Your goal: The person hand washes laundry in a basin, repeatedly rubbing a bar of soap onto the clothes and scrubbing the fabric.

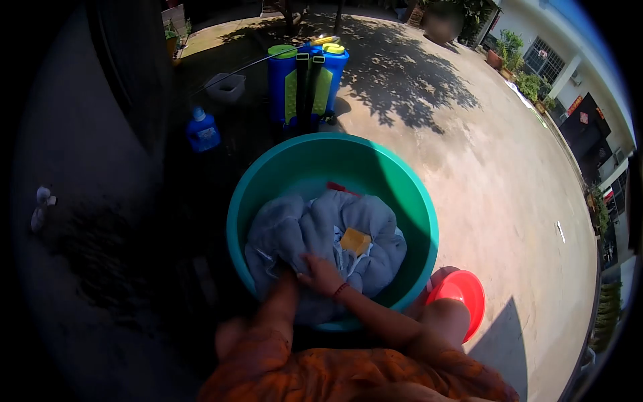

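A large green tub (418,201) stands in front of me with a bulky wet grey-blue cloth item (288,224), perhaps a padded garment, heaped in it. On the cloth rests a yellow bar of soap (355,241). My right hand (321,275), with a red bracelet at the wrist, is closed on a fold of the cloth left of the soap. Beside it, my left hand (286,276) reaches into the heap, its fingers hidden by the folds. Something red (340,188) shows behind the cloth, with cloudy water around it.
A red basin (477,298) sits on the concrete by my right knee. Beyond the tub stand a blue-and-green backpack sprayer (290,94) with its wand, a blue bottle (203,132) and a whitish container (228,89). Potted plants line a house at right.
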Demonstrator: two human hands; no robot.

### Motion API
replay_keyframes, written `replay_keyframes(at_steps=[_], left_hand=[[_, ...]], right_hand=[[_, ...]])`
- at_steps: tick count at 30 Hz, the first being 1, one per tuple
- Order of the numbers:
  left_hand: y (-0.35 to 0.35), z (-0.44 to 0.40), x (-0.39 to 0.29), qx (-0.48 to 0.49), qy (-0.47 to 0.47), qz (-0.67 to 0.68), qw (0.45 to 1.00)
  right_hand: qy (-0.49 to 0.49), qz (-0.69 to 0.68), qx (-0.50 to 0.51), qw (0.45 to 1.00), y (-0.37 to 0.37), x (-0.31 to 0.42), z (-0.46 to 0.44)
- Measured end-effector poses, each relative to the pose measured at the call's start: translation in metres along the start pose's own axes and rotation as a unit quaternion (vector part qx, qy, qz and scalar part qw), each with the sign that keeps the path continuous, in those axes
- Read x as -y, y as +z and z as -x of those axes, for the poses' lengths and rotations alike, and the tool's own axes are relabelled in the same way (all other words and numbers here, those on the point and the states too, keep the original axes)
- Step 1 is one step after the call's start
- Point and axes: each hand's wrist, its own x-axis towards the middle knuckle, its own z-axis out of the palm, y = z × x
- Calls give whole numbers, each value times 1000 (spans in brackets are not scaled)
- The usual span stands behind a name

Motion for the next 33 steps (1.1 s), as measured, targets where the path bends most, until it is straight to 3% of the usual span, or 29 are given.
replay_keyframes(at_steps=[1, 4, 7, 9, 10, 11, 12, 13, 15, 17, 18, 20, 21, 23, 25, 28, 29, 33], left_hand=[[1, 1, 2, 3, 1, -5, 1000], [5, 3, 15, 16, 10, -23, 1000], [0, 8, 39, 60, 33, -45, 997], [-36, 26, 45, 100, 71, -50, 991], [-105, 107, 0, 97, 140, -69, 983], [-122, 114, 9, 63, 156, -2, 986], [-164, 165, -17, 51, 126, -53, 989], [-175, 171, 3, 67, 93, 99, 988], [-196, 194, 20, 50, 80, 357, 929], [-204, 227, 12, 13, 123, 559, 820], [-201, 224, 15, 2, 126, 581, 804], [-185, 206, 25, -17, 127, 635, 762], [-177, 197, 25, -21, 124, 631, 765], [-166, 182, 13, -17, 130, 619, 774], [-158, 182, -3, -35, 105, 604, 789], [-150, 176, -12, -155, 32, 620, 768], [-146, 179, -11, -175, 24, 639, 749], [-144, 159, 0, -136, -90, 681, 713]], right_hand=[[-32, 42, -1, 999, -2, 1, 8], [18, 144, -41, 989, -7, 4, 34], [77, 123, -76, 986, 1, -24, 30], [86, 88, -108, 986, 13, -42, 18], [94, 90, -111, 985, 17, -42, 16], [103, 75, -96, 987, 18, -36, 14], [103, 101, -75, 987, 19, -27, 14], [54, 135, -84, 986, 25, -31, 15], [204, 140, -21, 969, 20, -32, 20], [192, 140, -23, 971, 12, -57, 20], [187, 148, -21, 971, 9, -64, 22], [92, 43, -138, 985, -4, -51, 26], [42, -10, -194, 980, -16, -38, 29], [57, -177, -164, 969, -41, 35, 39], [-232, -26, -212, 949, -40, 70, 42], [-301, 195, -198, 912, -32, 90, 59], [-292, 242, -150, 913, -28, 87, 61], [-278, 277, -73, 917, -12, 83, 90]])
